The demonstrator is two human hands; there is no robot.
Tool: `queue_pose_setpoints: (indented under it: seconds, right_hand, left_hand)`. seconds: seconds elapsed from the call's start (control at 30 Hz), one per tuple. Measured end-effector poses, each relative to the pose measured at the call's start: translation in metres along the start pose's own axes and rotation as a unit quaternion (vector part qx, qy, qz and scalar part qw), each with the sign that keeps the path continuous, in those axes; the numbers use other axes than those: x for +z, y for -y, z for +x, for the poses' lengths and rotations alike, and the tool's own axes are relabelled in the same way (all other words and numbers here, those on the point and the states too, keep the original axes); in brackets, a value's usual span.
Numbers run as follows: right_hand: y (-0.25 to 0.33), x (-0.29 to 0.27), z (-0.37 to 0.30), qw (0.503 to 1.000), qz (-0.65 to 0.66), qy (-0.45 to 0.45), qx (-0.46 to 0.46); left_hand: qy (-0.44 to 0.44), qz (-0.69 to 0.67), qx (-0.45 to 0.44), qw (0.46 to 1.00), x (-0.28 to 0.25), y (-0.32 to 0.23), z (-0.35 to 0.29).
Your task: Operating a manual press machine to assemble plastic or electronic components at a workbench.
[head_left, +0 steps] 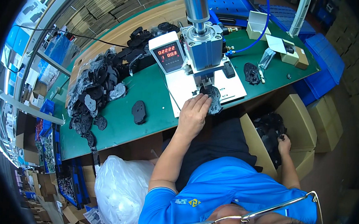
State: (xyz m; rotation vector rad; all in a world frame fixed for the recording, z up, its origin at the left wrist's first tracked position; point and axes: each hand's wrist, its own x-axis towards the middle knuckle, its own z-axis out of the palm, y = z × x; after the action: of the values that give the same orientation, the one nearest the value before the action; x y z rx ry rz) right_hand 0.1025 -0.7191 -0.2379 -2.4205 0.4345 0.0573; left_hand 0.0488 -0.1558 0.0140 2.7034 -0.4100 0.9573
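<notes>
Green worktable (117,125) spreads across the view, its near edge curving with the lens. Bench press (205,52) stands on it, metal cylinder above, tooling pointing down. Heap of black flat pieces (103,76) lies to the left, tangled and overlapping. Open cardboard box (297,119) sits below the table's right edge, with more black parts (269,125) inside.

White base plate (234,87) lies under the press; white control unit (158,45) with a lit red display stands just beside the column.

Left hand (194,113): fingers long and close together, tips on the black piece (216,102) at the press. That piece lies on the front of the base plate, beneath or just before the tooling; exact contact hidden. Thumb not clear, so cannot tell whether it pinches or only steadies. Right hand (284,145): fingers curled narrow against the parts in the box; cannot tell whether any is gripped.

Smaller: single black piece (138,112) on bare tabletop, well apart from the press.

Judgement on handling: piece seems best kept flat and squared to the tooling, pressed lightly near its edge, fingertips well clear of the tool's path, eyes on the press rather than the box.
</notes>
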Motion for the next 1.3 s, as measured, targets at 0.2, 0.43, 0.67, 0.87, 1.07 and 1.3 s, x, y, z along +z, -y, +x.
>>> queue_pose_setpoints:
  seconds: [0.2, 0.43, 0.67, 0.87, 1.07, 1.3]
  right_hand:
    - [0.036, 0.026, 0.002, 0.988, -0.136, 0.028, -0.062]
    - [0.321, 0.02, -0.061, 0.87, 0.143, 0.022, -0.471]
    - [0.419, 0.032, -0.084, 0.759, 0.115, 0.061, -0.638]
    - [0.411, 0.059, -0.086, 0.774, 0.158, 0.046, -0.612]
    - [0.411, 0.065, -0.085, 0.773, 0.171, 0.02, -0.611]
    - [0.416, 0.076, -0.092, 0.77, 0.198, 0.009, -0.606]
  left_hand:
    - [0.001, -0.011, -0.01, 1.0, 0.003, -0.005, 0.004]
    - [-0.002, -0.012, -0.034, 0.999, 0.004, -0.004, -0.003]
    - [0.019, -0.016, -0.064, 0.998, 0.002, -0.008, -0.009]
    - [0.038, -0.007, -0.055, 0.998, -0.01, -0.006, -0.021]
    - [-0.051, 0.205, -0.234, 0.949, -0.056, 0.058, -0.066]
    - [0.083, 0.272, -0.443, 0.85, -0.091, 0.129, -0.127]
